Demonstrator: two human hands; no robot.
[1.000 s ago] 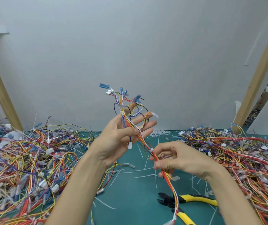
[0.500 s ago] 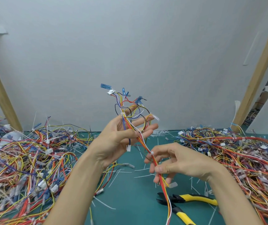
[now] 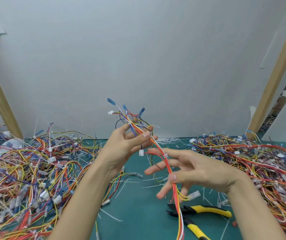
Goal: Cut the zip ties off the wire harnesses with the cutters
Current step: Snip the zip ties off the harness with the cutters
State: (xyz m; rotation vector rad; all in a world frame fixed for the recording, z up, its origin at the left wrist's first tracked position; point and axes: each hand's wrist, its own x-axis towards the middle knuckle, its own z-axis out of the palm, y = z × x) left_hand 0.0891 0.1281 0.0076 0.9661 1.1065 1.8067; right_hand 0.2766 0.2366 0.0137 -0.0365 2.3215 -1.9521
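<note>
Nearest you, the cutters (image 3: 208, 209) lie on the green mat (image 3: 138, 219), black jaws apart and pointing left, one yellow handle running right and the other toward the near edge. The loose tail of the wire harness (image 3: 157, 147) hangs across them. Just beyond and above sits your right hand (image 3: 197, 172): its thumb pinches the bundle against a finger while the other fingers fan out straight to the left. From that pinch the harness climbs far and left in one taut line to your left hand (image 3: 121, 146), which grips it between thumb and fingertips, with blue terminals and a white connector sprouting above. So the long axis runs near-right to far-left. The white zip tie (image 3: 165, 156) sits on that span between your hands, much closer to the right one. A second tie (image 3: 129, 123) shows at the top of your left grip. Your right hand is clearly the nearer to the cutters, which lie almost straight below it, so I judge it should let go and pick them up while the left holds on. Tangled harness piles flank you on the left (image 3: 26, 170) and right (image 3: 259, 161), and cut tie scraps (image 3: 166, 140) lie by the far wall.
</note>
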